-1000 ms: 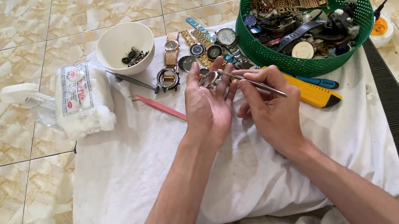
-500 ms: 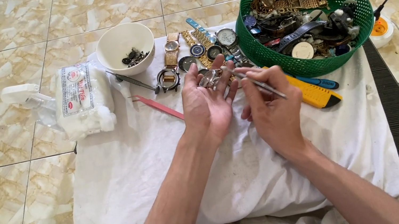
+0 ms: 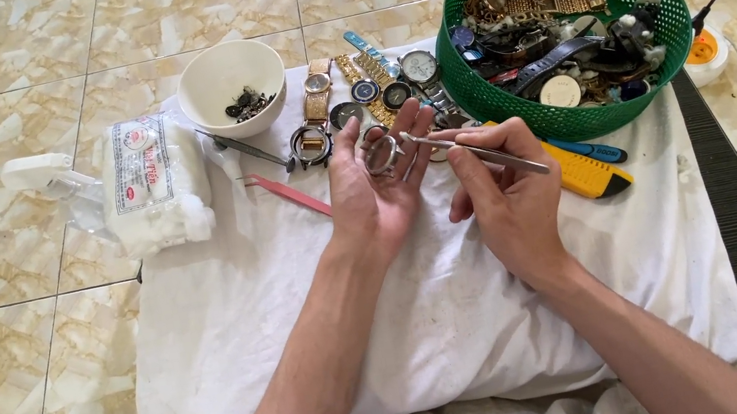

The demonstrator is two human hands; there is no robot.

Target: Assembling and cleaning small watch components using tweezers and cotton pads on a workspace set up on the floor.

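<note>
Since the earlier frame, the left hand [image 3: 376,191] opened flatter, palm up, under a small metal watch part [image 3: 381,156]. The right hand [image 3: 510,203] pinches tweezers [image 3: 471,152] closed, tip just beside it. A slip could flick the part onto the white cloth [image 3: 288,320].

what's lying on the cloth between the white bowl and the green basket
In the head view, a cluster of wristwatches and loose watch cases lies on the white cloth between the white bowl and the green basket.
</note>
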